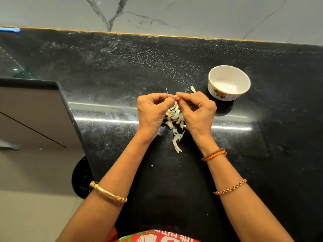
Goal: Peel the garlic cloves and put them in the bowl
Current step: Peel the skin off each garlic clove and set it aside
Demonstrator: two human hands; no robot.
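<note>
A small garlic clove (176, 96) is pinched between the fingertips of my left hand (153, 111) and my right hand (196, 111), held just above the black counter. Below and between the hands lies a heap of garlic cloves and skins (174, 117). A strip of loose peel (177, 142) trails toward me. A white bowl (212, 88) with a gold rim and flower print stands to the right, a little beyond my right hand. Nothing shows inside it. Another bit of peel (193, 88) lies near the bowl.
The black stone counter (262, 137) ends at a marble wall (157, 14) behind. Its left edge (70, 109) drops to the floor. A blue object (10, 29) lies at the far left corner.
</note>
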